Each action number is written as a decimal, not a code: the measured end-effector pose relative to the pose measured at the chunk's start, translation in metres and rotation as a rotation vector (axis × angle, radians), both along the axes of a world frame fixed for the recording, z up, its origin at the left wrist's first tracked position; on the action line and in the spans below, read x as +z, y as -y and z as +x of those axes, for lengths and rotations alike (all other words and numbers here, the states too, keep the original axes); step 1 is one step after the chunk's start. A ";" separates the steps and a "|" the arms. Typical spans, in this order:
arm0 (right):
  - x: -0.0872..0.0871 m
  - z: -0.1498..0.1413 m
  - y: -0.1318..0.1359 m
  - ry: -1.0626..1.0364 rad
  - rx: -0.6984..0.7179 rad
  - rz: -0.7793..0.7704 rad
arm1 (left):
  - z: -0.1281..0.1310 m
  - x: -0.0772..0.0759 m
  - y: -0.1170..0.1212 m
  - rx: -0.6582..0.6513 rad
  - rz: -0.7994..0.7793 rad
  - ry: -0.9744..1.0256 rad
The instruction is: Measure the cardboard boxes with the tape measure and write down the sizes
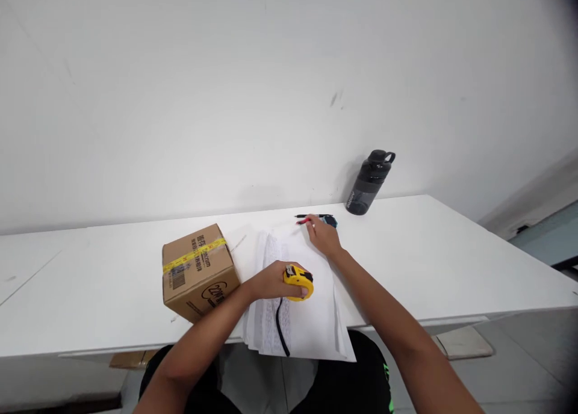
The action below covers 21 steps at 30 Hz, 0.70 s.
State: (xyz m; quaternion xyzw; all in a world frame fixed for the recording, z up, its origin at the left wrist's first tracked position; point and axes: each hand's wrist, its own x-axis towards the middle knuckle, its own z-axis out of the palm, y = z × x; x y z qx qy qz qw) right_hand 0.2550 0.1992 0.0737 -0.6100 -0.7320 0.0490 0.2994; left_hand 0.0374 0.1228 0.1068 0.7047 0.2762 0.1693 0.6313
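My left hand (pixel 274 280) is wrapped round a yellow tape measure (pixel 298 283), whose black wrist strap (pixel 282 333) dangles over the papers. Beneath it lies a stack of white paper (pixel 316 318), partly printed and jutting past the front edge of the table. Farther back, my right hand (pixel 323 234) has its fingers closed on a slim red object (pixel 303 221); its exact kind is too small to tell. Just behind those fingers lies a black pen (pixel 307 215). A small dark blue object (pixel 331 221) is partly hidden by my right hand.
A cardboard box (pixel 194 260) with yellow tape stands left of the papers, by my left forearm. Toward the back right, a dark water bottle (pixel 368 185) stands near the wall (pixel 226 101). The white table (pixel 428 257) stretches to both sides.
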 end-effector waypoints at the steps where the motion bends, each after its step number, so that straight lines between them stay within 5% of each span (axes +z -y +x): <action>1: -0.001 -0.001 -0.003 -0.078 -0.044 0.009 | -0.002 -0.007 -0.005 0.014 -0.010 -0.008; 5: -0.009 -0.020 -0.010 -0.343 -0.024 -0.026 | -0.007 -0.027 -0.014 0.048 -0.080 0.015; 10: -0.020 -0.040 -0.009 -0.540 0.095 -0.159 | -0.005 -0.033 -0.016 0.075 -0.173 0.071; 21: -0.025 -0.039 -0.010 -0.605 0.058 -0.278 | -0.006 -0.028 -0.016 0.031 0.106 -0.050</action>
